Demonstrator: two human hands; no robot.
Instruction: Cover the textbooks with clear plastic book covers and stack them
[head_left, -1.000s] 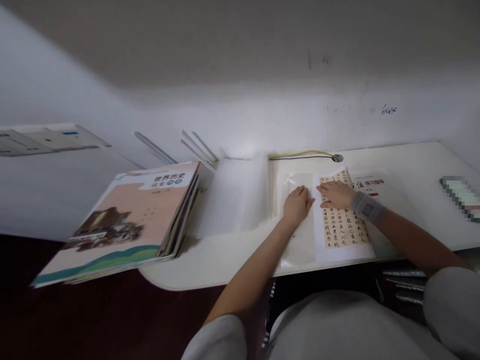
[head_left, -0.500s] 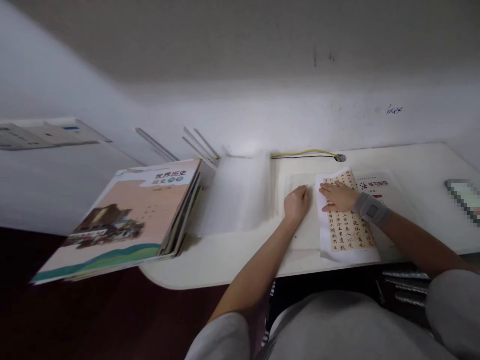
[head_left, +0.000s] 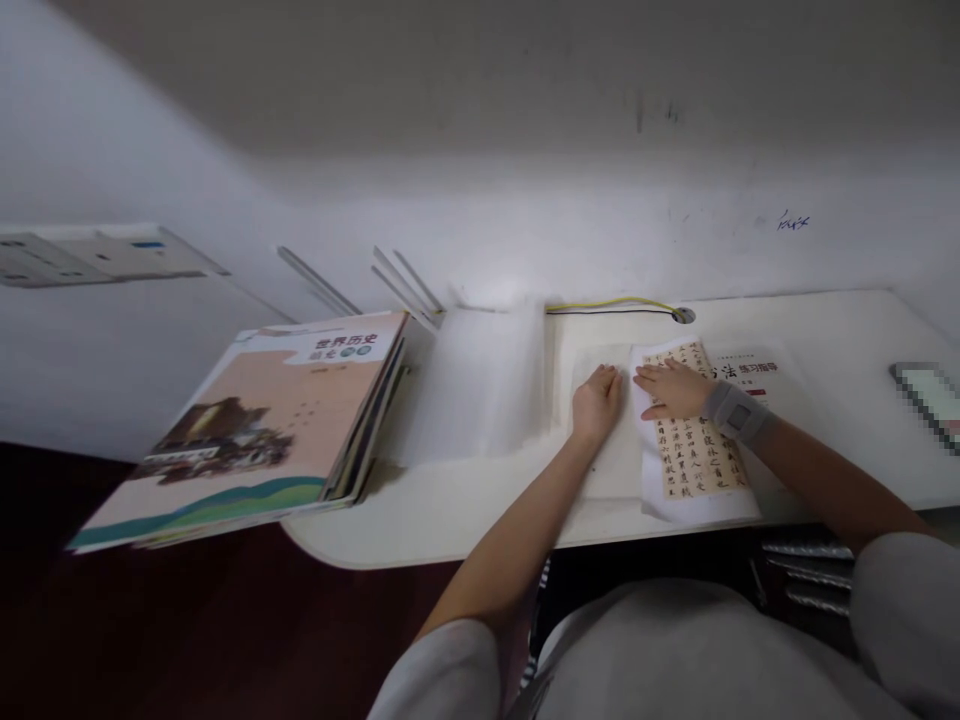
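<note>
Fingers of the right hand lie flat and well apart on one calligraphy sheet, printed with columns of black characters on tan; those of the left hand are curled together just beside its left edge, over a pale sheet, though I can't tell whether they pinch anything. One grey wristband circles the right wrist. The calligraphy sheet lies over part of a booklet, on the white desk, whose showing title reads "法 练习指导". Farther right sits one phone, its screen pixelated. Behind, two cables, one yellow and one black, run to a single round hole. Over to the left, beyond a whitish translucent sheet, one stack of books overhangs the desk, too tightly packed to count; its pink top cover says "世界历史". Blue handwriting marks the wall, illegible from here.
</note>
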